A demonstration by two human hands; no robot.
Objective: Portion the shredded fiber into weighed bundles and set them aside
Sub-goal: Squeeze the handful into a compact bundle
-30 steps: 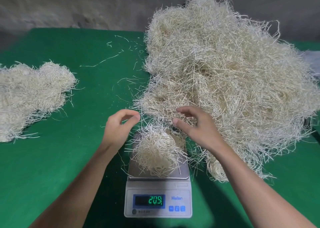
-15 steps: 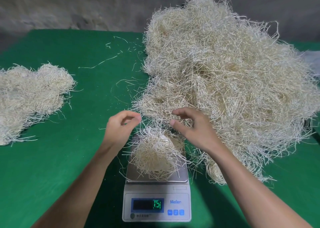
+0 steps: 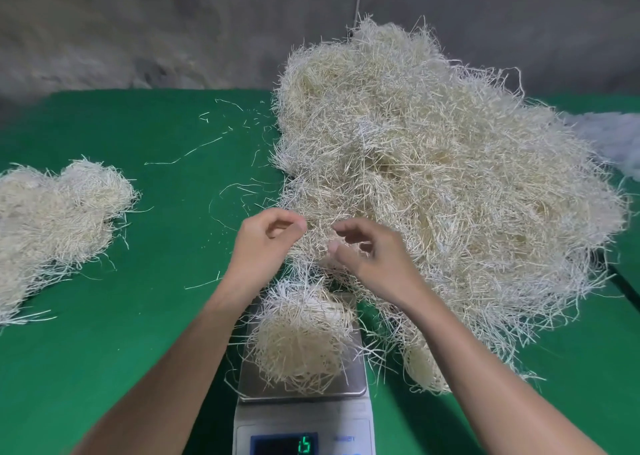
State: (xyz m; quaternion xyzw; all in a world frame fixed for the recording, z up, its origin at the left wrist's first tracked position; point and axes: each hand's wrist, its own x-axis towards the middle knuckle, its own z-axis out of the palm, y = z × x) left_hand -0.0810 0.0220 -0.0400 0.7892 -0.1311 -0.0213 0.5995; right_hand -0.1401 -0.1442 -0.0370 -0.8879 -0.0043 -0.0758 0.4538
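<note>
Sprawling pale, tangled fiber heap (image 3: pixel 433 177)

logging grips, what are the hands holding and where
The left hand and right hand seem to pinch strands at the near edge of the pile.

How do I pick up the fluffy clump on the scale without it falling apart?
Come from above and close your fingers round the clump at its wide middle, from left and right. It is a loose, rounded tangle, so pinching tips would probably pull off only strands. The big pile crowds its right side, so lift straight up.
</note>
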